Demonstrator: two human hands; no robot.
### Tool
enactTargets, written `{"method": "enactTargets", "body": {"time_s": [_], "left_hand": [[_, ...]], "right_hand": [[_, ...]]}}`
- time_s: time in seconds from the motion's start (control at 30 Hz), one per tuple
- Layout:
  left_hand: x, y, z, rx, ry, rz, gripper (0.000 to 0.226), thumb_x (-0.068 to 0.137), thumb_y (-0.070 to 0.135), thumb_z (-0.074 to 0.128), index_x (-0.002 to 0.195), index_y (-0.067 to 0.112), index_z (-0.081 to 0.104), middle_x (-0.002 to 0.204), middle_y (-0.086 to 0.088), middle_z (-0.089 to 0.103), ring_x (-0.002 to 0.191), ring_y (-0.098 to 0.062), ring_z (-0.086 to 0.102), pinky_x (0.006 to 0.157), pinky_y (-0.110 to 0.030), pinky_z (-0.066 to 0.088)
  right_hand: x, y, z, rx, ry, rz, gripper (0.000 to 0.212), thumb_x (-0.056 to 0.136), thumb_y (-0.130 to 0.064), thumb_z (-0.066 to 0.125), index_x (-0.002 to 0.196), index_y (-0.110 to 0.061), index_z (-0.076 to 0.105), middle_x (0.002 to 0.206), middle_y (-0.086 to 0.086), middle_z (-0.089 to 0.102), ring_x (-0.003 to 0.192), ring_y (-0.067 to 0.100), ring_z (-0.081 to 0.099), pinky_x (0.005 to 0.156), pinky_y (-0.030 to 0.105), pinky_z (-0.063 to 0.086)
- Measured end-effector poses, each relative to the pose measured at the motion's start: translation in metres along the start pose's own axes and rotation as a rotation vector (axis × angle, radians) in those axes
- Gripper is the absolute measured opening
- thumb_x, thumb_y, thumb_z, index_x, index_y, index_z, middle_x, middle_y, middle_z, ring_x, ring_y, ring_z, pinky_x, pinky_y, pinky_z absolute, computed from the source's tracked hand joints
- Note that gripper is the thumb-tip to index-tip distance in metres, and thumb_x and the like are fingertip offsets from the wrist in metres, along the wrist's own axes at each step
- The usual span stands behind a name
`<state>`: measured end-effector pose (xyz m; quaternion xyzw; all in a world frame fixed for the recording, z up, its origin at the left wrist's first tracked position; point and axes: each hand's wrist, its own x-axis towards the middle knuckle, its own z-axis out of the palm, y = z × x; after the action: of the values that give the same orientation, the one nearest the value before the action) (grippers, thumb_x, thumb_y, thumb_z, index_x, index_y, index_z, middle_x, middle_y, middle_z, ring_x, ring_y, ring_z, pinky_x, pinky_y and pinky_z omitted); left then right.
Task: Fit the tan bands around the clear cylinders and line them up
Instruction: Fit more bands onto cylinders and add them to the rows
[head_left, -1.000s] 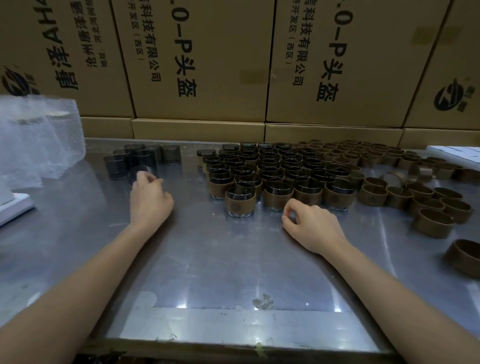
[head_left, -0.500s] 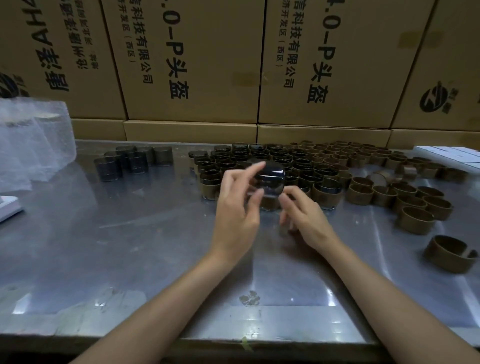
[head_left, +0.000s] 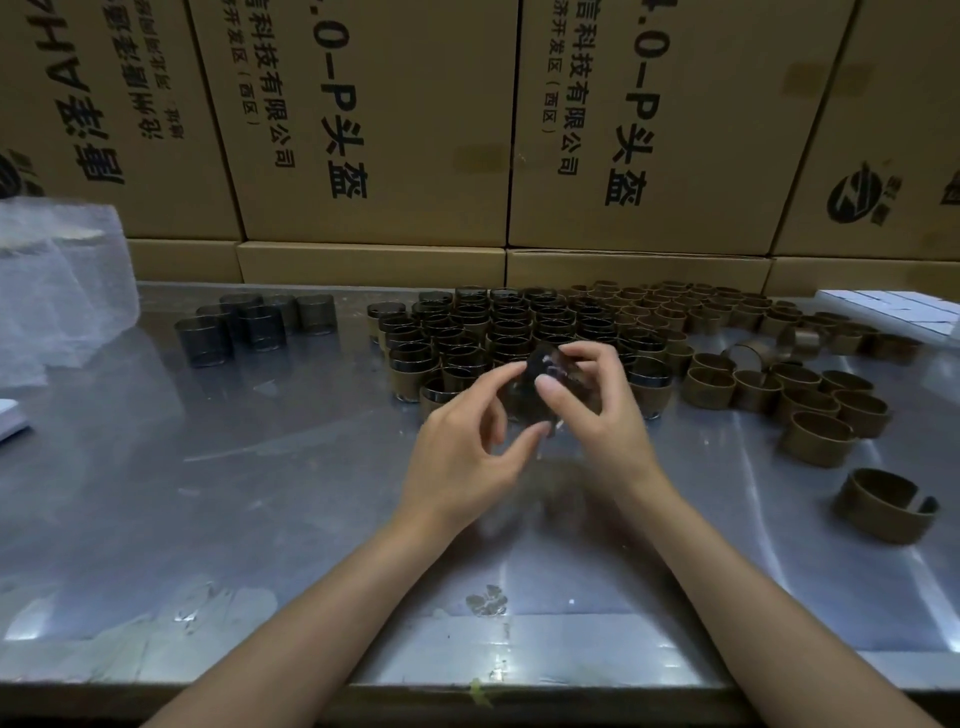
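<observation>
Clear cylinder (head_left: 543, 384) aloft, tilted, unbanded

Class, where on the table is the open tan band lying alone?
The open tan band lies near the table's right edge, nearer the person than the loose bands.

Head-worn view, forward-down over table (head_left: 218, 519)

Two hands (head_left: 467, 457) were seen, holding one clear cylinder (head_left: 543, 387) between them. About six bare cylinders (head_left: 244, 327) were counted at the back left. The banded cylinders (head_left: 467, 332) and loose tan bands (head_left: 810, 400) were too numerous and crowded to be counted exactly.
</observation>
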<state>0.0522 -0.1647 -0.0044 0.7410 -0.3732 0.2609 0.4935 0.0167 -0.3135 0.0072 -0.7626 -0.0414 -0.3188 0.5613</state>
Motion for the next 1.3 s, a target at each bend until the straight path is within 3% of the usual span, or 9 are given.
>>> {"method": "enactTargets", "body": {"time_s": [0.13,0.3,0.43,0.5,0.57,0.67,0.77,0.9,1.3], "left_hand": [[-0.001,-0.007,0.000,0.121,-0.162,-0.125,0.058,0.075,0.053,0.072,0.127,0.032,0.057,0.048,0.011,0.046,0.048,-0.004,0.047,0.050,-0.024,0.035],[-0.001,-0.013,0.000,0.203,-0.259,-0.265,0.057,0.064,0.059,0.061,0.114,0.031,0.065,0.044,0.012,0.045,0.059,-0.015,0.057,0.050,-0.023,0.030],[0.000,-0.017,0.002,0.250,-0.309,-0.267,0.062,0.061,0.068,0.061,0.112,0.033,0.065,0.049,0.012,0.048,0.072,-0.024,0.063,0.048,-0.024,0.032],[0.001,-0.017,0.002,0.269,-0.333,-0.284,0.075,0.063,0.074,0.067,0.122,0.029,0.061,0.057,0.009,0.054,0.083,-0.029,0.064,0.058,-0.032,0.041],[0.000,-0.017,0.002,0.283,-0.339,-0.306,0.086,0.063,0.076,0.066,0.132,0.025,0.055,0.054,0.010,0.051,0.080,-0.024,0.062,0.063,-0.033,0.042],[0.002,-0.017,0.000,0.276,-0.348,-0.311,0.091,0.062,0.077,0.064,0.134,0.022,0.053,0.050,0.012,0.048,0.071,-0.017,0.057,0.061,-0.030,0.041],[0.002,-0.018,0.000,0.267,-0.347,-0.294,0.091,0.061,0.077,0.064,0.134,0.021,0.054,0.048,0.012,0.047,0.061,-0.008,0.049,0.052,-0.025,0.033],[0.002,-0.019,-0.001,0.272,-0.354,-0.277,0.091,0.061,0.077,0.062,0.132,0.022,0.055,0.045,0.012,0.046,0.050,-0.001,0.046,0.047,-0.021,0.028],[0.001,-0.017,-0.004,0.249,-0.404,-0.269,0.091,0.063,0.076,0.061,0.135,0.021,0.053,0.043,0.023,0.049,0.048,0.005,0.050,0.046,-0.014,0.026]], "right_hand": [[-0.002,0.002,-0.006,-0.276,-0.057,-0.017,0.053,0.067,-0.047,0.068,0.113,-0.033,0.047,0.111,-0.009,0.050,0.100,0.004,0.053,0.083,0.027,0.048],[-0.001,0.013,-0.006,-0.444,-0.287,0.100,0.060,0.072,-0.048,0.073,0.121,-0.035,0.039,0.117,-0.010,0.046,0.107,0.012,0.054,0.091,0.042,0.051],[0.001,0.013,-0.010,-0.438,-0.366,0.139,0.072,0.062,-0.073,0.062,0.122,-0.038,0.042,0.113,-0.015,0.042,0.107,0.008,0.050,0.092,0.033,0.048],[0.005,0.010,-0.014,-0.359,-0.228,0.099,0.059,0.074,-0.073,0.056,0.115,-0.031,0.053,0.106,-0.013,0.049,0.102,0.008,0.052,0.088,0.030,0.046],[0.011,0.010,-0.024,-0.402,0.065,0.052,0.040,0.087,-0.061,0.048,0.101,-0.025,0.059,0.101,-0.005,0.057,0.097,0.013,0.054,0.081,0.030,0.044],[0.015,0.020,-0.054,-0.865,0.393,0.220,0.028,0.094,-0.040,0.050,0.110,-0.019,0.060,0.120,0.009,0.054,0.114,0.025,0.043,0.093,0.039,0.036],[0.013,0.027,-0.075,-1.104,0.409,0.533,0.047,0.091,-0.033,0.053,0.129,-0.006,0.050,0.146,0.025,0.029,0.137,0.040,0.020,0.114,0.048,0.013],[0.014,0.024,-0.085,-1.110,0.330,0.807,0.065,0.091,-0.039,0.053,0.141,-0.002,0.034,0.155,0.030,0.004,0.143,0.046,-0.001,0.115,0.051,-0.006],[0.012,0.020,-0.073,-1.253,0.293,0.615,0.044,0.088,-0.029,0.060,0.125,-0.008,0.050,0.132,0.019,0.050,0.126,0.037,0.035,0.108,0.046,0.018]]}}
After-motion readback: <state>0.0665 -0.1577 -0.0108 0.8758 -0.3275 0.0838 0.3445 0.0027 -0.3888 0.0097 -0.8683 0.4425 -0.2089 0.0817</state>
